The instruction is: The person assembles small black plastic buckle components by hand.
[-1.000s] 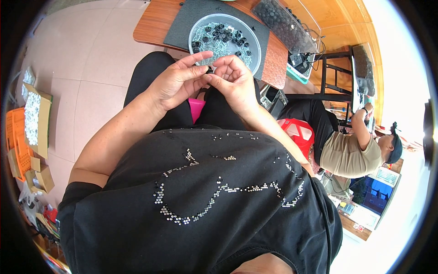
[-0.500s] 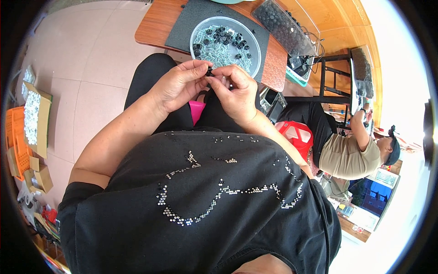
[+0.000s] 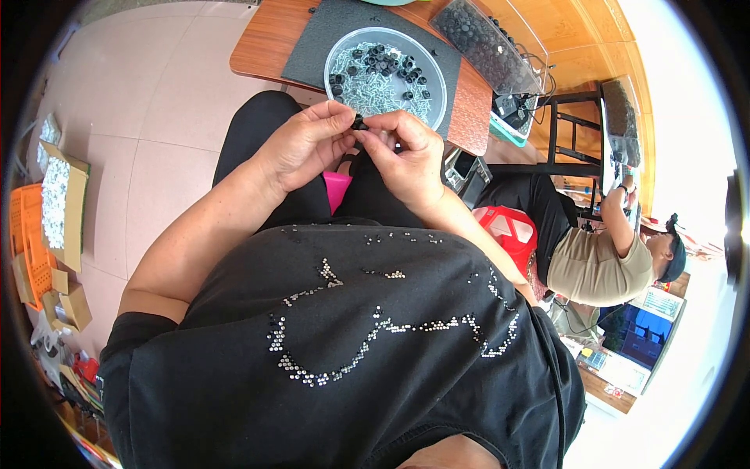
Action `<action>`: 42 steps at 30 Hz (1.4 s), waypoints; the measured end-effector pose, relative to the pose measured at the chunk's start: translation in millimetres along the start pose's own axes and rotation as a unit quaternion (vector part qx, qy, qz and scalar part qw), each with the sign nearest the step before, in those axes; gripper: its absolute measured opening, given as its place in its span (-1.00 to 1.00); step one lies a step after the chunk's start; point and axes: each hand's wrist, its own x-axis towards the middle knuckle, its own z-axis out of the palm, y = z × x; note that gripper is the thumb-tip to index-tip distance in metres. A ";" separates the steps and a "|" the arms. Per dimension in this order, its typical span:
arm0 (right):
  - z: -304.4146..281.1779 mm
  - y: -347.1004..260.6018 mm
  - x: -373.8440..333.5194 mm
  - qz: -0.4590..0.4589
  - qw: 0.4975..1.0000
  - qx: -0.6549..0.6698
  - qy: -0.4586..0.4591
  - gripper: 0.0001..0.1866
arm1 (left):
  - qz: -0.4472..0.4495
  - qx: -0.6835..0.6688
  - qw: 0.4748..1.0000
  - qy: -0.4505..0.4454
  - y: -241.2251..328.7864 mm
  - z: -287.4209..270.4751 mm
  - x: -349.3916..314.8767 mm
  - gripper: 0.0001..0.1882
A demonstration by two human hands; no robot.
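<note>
Pinching one black part point(image 3: 358, 123), left hand point(image 3: 301, 146) and right hand point(image 3: 404, 160) meet near the tub point(image 3: 440, 86); this fingertip step seemingly calls next for a steady grip.

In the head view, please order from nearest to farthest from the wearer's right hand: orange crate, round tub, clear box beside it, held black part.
1. Held black part: at the right hand.
2. Round tub: just ahead.
3. Clear box: ahead, to the right.
4. Orange crate: far left.
</note>
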 end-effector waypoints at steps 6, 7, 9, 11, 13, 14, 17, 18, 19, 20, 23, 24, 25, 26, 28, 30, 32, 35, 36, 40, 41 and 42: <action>-1.1 10.7 -3.9 0.100 0.990 0.092 -0.022 -0.88 | -0.001 -0.013 1.000 0.010 -0.4 -0.2 0.2 -0.93; -0.8 12.4 -3.3 0.101 0.990 0.092 -0.021 -0.88 | -0.002 -0.013 1.000 0.010 -0.4 0.0 0.0 -0.93; -0.7 15.1 -1.7 0.107 0.975 0.192 -0.044 -0.89 | -0.007 0.003 1.000 0.020 -0.4 1.2 -0.4 -0.93; -0.3 14.2 -1.7 0.122 0.963 0.234 -0.048 -0.88 | -0.006 0.003 1.000 0.016 -1.8 -0.5 -0.2 -0.93; -0.8 13.9 -2.0 0.137 0.950 0.275 -0.052 -0.87 | -0.006 0.003 1.000 0.011 -1.8 -0.2 -0.3 -0.94; -1.8 14.4 -2.4 0.148 0.947 0.278 -0.057 -0.85 | -0.006 0.003 1.000 0.011 -0.8 1.2 -0.9 -0.94; -3.0 11.3 -1.8 0.163 0.942 0.287 -0.064 -0.81 | -0.008 0.008 1.000 -0.012 0.3 -2.1 -1.0 -0.93; -3.3 9.5 -1.3 0.168 0.939 0.293 -0.067 -0.79 | -0.009 0.013 0.999 -0.035 0.6 -3.5 -0.9 -0.90; -3.6 8.3 -1.3 0.168 0.939 0.293 -0.066 -0.79 | -0.009 0.013 0.999 -0.036 0.9 -2.4 -1.0 -0.90; -3.9 7.3 -1.4 0.169 0.941 0.285 -0.076 -0.77 | -0.004 0.007 0.999 -0.046 1.5 -0.5 -1.4 -0.90; -6.2 9.8 -1.0 0.155 0.948 0.262 -0.098 -0.74 | -0.001 0.002 0.998 -0.057 1.9 0.0 -1.3 -0.90; -6.9 10.8 -0.8 0.140 0.953 0.247 -0.110 -0.73 | -0.002 0.003 0.998 -0.058 2.0 -0.1 -1.1 -0.90; -6.8 10.0 -0.5 0.140 0.953 0.247 -0.110 -0.73 | -0.003 0.004 0.998 -0.058 1.8 0.3 -0.9 -0.90; -6.3 8.3 0.0 0.143 0.946 0.272 -0.107 -0.74 | -0.005 -0.002 0.998 -0.056 1.5 1.0 -0.9 -0.91; -6.3 8.0 0.1 0.145 0.938 0.296 -0.104 -0.74 | -0.008 -0.006 0.998 -0.055 1.0 2.7 -1.2 -0.92; -6.8 9.6 -0.3 0.160 0.934 0.301 -0.112 -0.76 | -0.013 0.000 0.999 -0.047 1.0 4.7 -1.9 -0.95; -7.3 9.4 -0.6 0.167 0.932 0.300 -0.115 -0.78 | -0.017 0.001 0.999 -0.050 1.3 5.2 -2.1 -0.95; -6.7 5.1 -2.4 0.175 0.931 0.300 -0.113 -0.81 | -0.022 0.001 0.998 -0.053 1.3 5.5 -2.8 -0.94; -6.1 3.6 -3.0 0.176 0.931 0.300 -0.109 -0.82 | -0.024 -0.001 0.998 -0.055 1.2 5.4 -3.2 -0.94; -5.8 3.5 -4.7 0.152 0.943 0.278 -0.100 -0.83 | -0.019 -0.005 0.999 -0.050 -0.9 8.9 -4.1 -0.95; -6.5 4.5 -4.9 0.135 0.961 0.220 -0.103 -0.83 | -0.021 -0.005 0.999 -0.046 -0.7 10.0 -4.5 -0.95; -7.3 5.0 -4.9 0.117 0.974 0.161 -0.106 -0.82 | -0.023 -0.006 0.999 -0.041 -0.3 11.0 -4.5 -0.96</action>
